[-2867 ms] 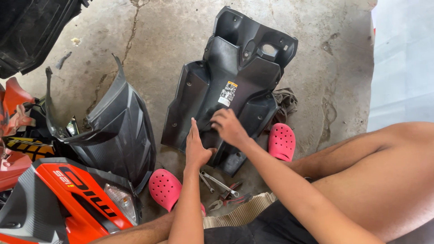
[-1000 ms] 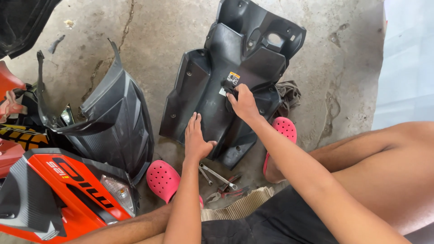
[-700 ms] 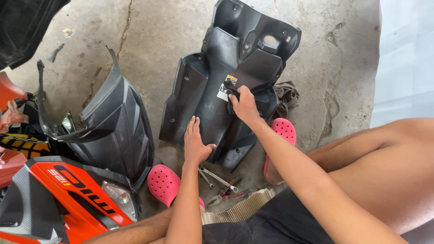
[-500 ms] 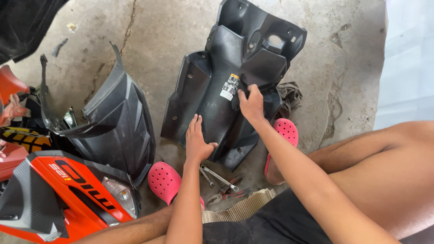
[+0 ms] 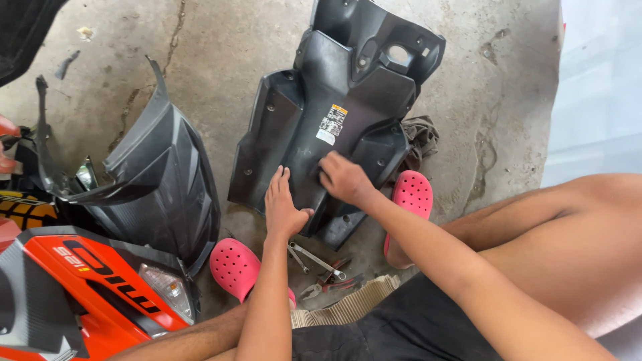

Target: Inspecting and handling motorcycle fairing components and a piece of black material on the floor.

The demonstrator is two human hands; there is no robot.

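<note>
Big black moulded plastic scooter leg-shield panel (image 5: 321, 127) lies face-down on the cracked concrete floor (image 5: 221, 60) between pink perforated clogs (image 5: 234, 267). Left hand (image 5: 282, 208) lies flat on its lower edge, fingers together; right hand (image 5: 341, 177) curls fingertips onto the centre. Best steady it firmly while working.

The black scooter panel (image 5: 314, 134) was matt, grainy plastic. The orange fairing (image 5: 87, 287) looked glossy. The pink clogs (image 5: 234, 267) were soft, perforated foam-like plastic. The wrenches (image 5: 317, 259) were bare metal, and the concrete floor (image 5: 221, 60) was rough and cracked.
</note>
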